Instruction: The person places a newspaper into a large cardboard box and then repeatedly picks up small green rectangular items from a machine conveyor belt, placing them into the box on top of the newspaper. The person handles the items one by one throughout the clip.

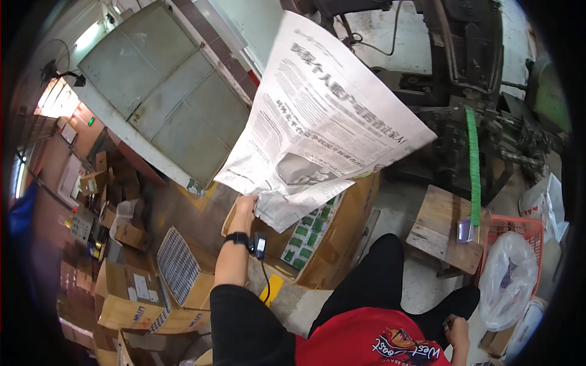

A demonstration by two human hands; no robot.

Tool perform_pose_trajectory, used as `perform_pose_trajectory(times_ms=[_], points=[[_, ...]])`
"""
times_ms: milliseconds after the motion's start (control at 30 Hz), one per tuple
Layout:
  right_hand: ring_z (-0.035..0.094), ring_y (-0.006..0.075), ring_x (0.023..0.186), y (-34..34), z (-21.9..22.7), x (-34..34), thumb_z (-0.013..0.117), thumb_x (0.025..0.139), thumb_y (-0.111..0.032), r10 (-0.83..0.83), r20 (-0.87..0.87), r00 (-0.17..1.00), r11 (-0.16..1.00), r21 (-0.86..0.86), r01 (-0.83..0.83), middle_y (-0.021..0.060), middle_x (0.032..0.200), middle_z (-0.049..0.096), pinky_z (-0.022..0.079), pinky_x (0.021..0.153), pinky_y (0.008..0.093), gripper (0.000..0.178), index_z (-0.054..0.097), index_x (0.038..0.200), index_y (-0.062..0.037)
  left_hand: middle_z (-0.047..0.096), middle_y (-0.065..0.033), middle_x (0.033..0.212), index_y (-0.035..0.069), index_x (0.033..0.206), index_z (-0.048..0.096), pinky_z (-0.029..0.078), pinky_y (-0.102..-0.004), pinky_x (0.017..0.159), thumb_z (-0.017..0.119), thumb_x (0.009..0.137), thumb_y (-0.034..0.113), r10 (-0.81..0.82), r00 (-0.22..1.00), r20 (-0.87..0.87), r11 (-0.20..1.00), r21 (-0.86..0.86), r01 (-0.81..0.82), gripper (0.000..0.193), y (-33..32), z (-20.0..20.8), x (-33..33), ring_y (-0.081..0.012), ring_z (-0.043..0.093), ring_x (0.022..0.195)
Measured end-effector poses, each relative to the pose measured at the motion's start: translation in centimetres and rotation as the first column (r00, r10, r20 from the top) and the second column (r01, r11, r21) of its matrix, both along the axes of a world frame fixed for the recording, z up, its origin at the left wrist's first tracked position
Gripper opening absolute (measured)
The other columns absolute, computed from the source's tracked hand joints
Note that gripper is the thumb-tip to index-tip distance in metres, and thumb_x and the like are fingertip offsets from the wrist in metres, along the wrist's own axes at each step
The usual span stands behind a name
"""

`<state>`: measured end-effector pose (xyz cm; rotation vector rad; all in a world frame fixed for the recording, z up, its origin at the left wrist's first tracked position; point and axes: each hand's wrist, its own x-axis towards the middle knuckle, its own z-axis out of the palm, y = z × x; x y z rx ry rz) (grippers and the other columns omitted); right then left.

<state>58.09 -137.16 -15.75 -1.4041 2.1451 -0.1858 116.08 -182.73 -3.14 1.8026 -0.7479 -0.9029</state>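
Note:
My left hand [246, 206] is closed on the lower corner of a large newspaper sheet [348, 116]. The sheet spreads up and away from the hand, creased near the grip. A watch and a small black device with a cable are on my left wrist. Partly beneath the paper is an open cardboard box [342, 247] with rows of green-and-white pieces [299, 247] inside. Close by my right thigh is my right hand [456, 332], its fingers curled; what they hold, if anything, is hidden.
Dark machinery [470, 67] with a green strip [473, 165] stands at right, above a wooden stool [442, 229]. A red basket [536, 229] holds a clear plastic bag [510, 274]. At left are open cartons [131, 311] and a grey metal cabinet [165, 85].

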Motion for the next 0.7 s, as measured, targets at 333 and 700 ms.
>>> perform_pose_trajectory(times_ms=[333,700], points=[[0.057,0.0351,0.059,-2.0,0.0,1.1,0.057,0.070,0.001,-0.199,0.020,0.980,0.959,-0.202,0.199,0.0183,0.063,0.057,0.044,0.057,0.0392,0.008,0.057,0.077,-0.0025,0.054,-0.0119,0.068,-0.001,0.084,0.054,0.046,-0.0410,0.038,0.045,0.082,0.005,-0.217,0.970,0.107,0.846,0.517,0.132,0.012,-5.6,-10.6,2.8,-0.0241,0.051,0.047],[0.053,0.0177,0.068,-2.7,-2.4,-1.2,0.052,0.081,-0.002,-0.486,0.292,0.824,0.846,-0.081,0.527,0.0112,0.075,0.057,0.042,0.065,0.0283,0.007,0.056,0.086,0.0016,0.059,-0.0168,0.081,-0.003,0.092,0.054,0.054,-0.0454,0.046,0.036,0.080,0.006,-0.016,0.997,-0.077,0.744,0.666,0.063,0.023,-1.0,-21.2,4.0,-0.0296,0.060,0.056]])
